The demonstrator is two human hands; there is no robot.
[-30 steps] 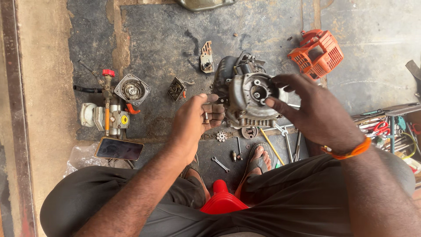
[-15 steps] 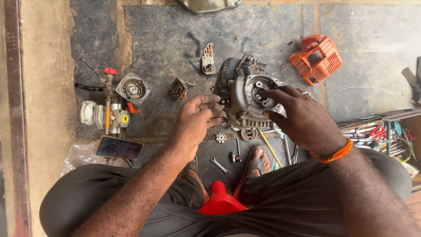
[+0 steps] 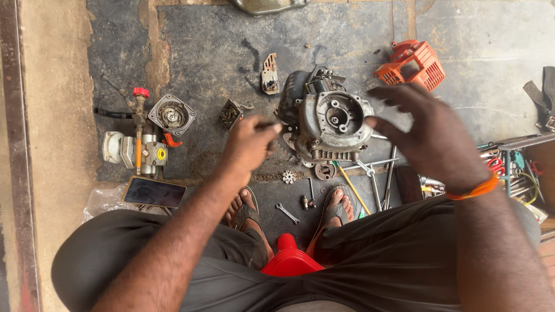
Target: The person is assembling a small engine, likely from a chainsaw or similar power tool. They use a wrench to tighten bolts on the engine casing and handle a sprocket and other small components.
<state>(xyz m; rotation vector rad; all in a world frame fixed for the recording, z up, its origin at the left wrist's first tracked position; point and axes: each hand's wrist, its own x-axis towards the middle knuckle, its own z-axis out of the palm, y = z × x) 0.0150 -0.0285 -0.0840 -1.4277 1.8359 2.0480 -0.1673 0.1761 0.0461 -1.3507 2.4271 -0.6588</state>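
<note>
At the far left of the floor (image 3: 208, 52), a pump assembly (image 3: 136, 147) with a red cap is seen, and a dark phone (image 3: 153, 192) is laid just below it. A round metal cover (image 3: 171, 115) is set just beside the pump, and a small dark part (image 3: 230, 114) lies near it to the right.

The left hand (image 3: 250, 145) is held low over the floor, closed on a small dark piece (image 3: 267, 125) pinched at the fingertips; what the piece is cannot be told. The engine block (image 3: 329, 124) is found just right of this hand, between the two hands, with its round open face turned upward. It is touched by neither hand. A small bracket (image 3: 269, 74) lies above and left of it.

Below the block, one small gear (image 3: 289, 177), one short spanner (image 3: 287, 213) and a yellow-handled screwdriver (image 3: 352, 188) are scattered near two sandalled feet (image 3: 338, 208). One red funnel-shaped item (image 3: 289, 261) is seen between the knees.

The right hand (image 3: 425, 138) is raised above the block's right side, fingers spread and released, blurred, and holding nothing; an orange band (image 3: 477, 189) is worn on the wrist. Part of the floor and some loose rods are hidden by it. One orange slotted cover (image 3: 411, 65) lies beyond it, well apart from the block. At the far right, a tool tray (image 3: 520, 164) crowded with tools is seen.
</note>
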